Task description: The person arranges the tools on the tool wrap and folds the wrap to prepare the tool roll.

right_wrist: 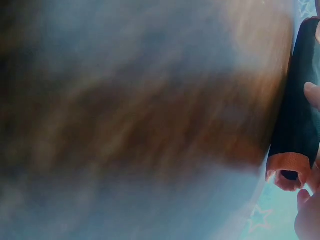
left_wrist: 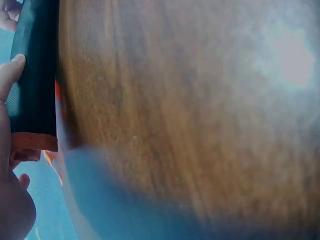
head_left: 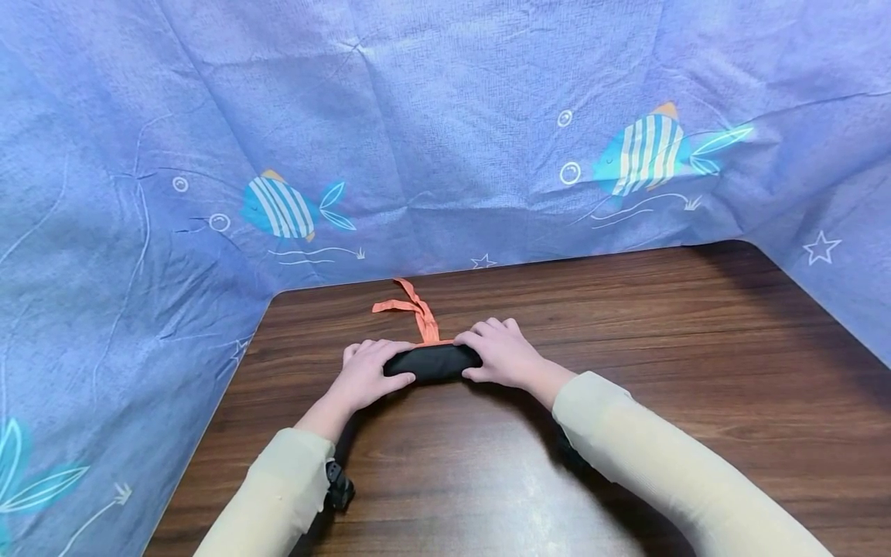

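Note:
A rolled-up black cloth (head_left: 435, 363) with orange edging lies across the brown table. From its far side, orange ribbon ties (head_left: 426, 319) stretch toward the table's back edge. My left hand (head_left: 366, 373) grips the left end, thumb on the near side and fingers over the top. The right hand (head_left: 503, 356) holds the other end in the same way. In the right wrist view, the roll (right_wrist: 299, 100) shows an orange-trimmed open end with the cloth coiled inside. The left wrist view shows the left thumb pressing on the black cloth (left_wrist: 37, 70).
The wood-grain table (head_left: 661, 348) reaches far to the right, with its back edge close beyond the ties. A blue fish-print curtain (head_left: 445, 139) hangs behind and along both sides. A small black device (head_left: 339, 486) is strapped at the left wrist.

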Tool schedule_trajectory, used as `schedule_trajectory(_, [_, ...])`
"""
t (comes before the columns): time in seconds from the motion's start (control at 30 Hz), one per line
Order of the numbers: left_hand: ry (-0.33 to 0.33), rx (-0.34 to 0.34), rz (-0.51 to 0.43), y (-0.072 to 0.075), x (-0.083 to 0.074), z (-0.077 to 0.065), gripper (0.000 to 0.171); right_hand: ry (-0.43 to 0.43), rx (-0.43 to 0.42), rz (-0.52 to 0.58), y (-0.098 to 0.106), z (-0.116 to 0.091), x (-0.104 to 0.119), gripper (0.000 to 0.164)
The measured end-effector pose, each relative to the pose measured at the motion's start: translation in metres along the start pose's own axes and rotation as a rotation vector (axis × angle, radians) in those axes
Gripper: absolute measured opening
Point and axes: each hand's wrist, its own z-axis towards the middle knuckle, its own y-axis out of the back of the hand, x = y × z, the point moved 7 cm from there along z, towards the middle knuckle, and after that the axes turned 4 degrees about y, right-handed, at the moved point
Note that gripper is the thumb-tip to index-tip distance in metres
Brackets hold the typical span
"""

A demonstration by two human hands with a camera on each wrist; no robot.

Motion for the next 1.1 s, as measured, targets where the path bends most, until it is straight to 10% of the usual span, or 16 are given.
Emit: schedule_trajectory(1.1, [0.199,0.056,-0.237,0.004,0.046,-0.015,0.054,-0.143,0.080,0.408,-0.005,-0.019,-0.055,0.054])
